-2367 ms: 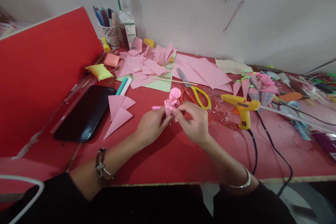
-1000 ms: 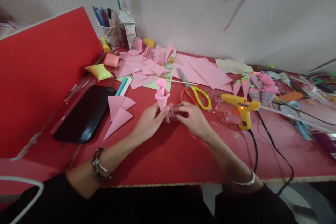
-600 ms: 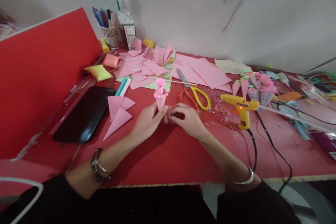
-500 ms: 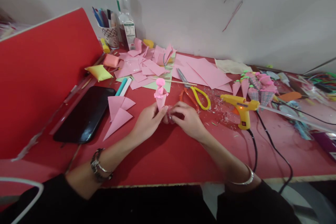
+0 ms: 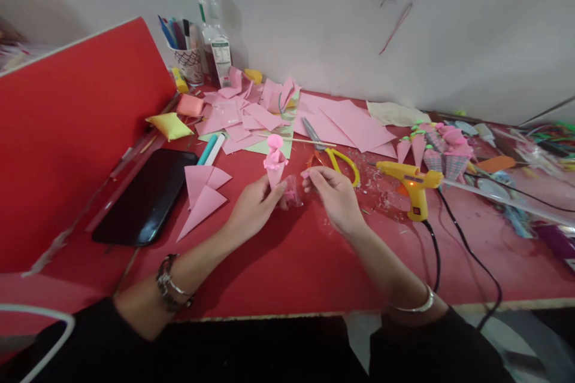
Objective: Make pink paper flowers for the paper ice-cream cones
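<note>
My left hand (image 5: 257,206) is closed around a pink paper cone (image 5: 275,175) topped with bright pink clay (image 5: 275,155). The same hand also grips a small clear plastic packet (image 5: 293,192) with pink clay inside, to the right of the cone. Apart from it, my right hand (image 5: 333,196) pinches a tiny bit of pink clay (image 5: 306,175) between thumb and fingertips. Behind the right hand lie scissors (image 5: 344,166) with yellow and orange handles. Cut pink paper pieces (image 5: 204,194) rest left of my left hand.
A yellow hot glue gun (image 5: 411,182), its light on, stands at the right with its cable trailing. Finished-looking small cones (image 5: 442,146) cluster behind it. A black phone (image 5: 146,194) lies left. Pink paper sheets (image 5: 345,122), a bottle (image 5: 218,51) and a pen cup (image 5: 188,63) are at the back.
My right hand has drawn away to the right from the plastic packet, with a bit of pink clay between its fingertips. My left hand keeps its hold on the cone and packet.
</note>
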Demonstrator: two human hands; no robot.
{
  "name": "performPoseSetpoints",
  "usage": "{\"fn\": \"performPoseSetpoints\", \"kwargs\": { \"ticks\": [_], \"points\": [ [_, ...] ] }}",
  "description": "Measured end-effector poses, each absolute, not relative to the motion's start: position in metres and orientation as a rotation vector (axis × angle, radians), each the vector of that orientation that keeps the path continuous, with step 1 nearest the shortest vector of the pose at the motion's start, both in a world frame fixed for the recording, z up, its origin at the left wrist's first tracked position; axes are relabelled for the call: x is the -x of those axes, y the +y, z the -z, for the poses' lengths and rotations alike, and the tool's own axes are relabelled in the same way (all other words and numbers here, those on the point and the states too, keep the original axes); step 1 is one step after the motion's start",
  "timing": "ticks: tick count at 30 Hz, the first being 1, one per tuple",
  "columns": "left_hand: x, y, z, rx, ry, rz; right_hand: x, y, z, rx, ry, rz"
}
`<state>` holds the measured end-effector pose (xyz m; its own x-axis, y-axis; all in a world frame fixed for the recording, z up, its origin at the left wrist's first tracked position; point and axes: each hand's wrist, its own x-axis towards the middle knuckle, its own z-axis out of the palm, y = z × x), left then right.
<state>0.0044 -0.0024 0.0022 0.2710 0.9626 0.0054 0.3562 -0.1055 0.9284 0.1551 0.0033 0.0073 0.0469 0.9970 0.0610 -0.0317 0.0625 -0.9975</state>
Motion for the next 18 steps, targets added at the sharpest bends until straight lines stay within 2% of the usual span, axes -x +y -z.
{"fn": "performPoseSetpoints", "kwargs": {
  "ticks": [6, 18],
  "points": [
    [-0.0052, -0.0029, -0.0017, -1.626, 1.223, -0.845, -0.1520, 0.0008, -0.0080, 1.135, -1.075, -1.254],
    [-0.0037, -0.0035, -0.0020, -1.675, 1.222, -0.845, -0.1545, 0.0011, -0.0086, 1.125, -1.184, -1.195]
  ]
}}
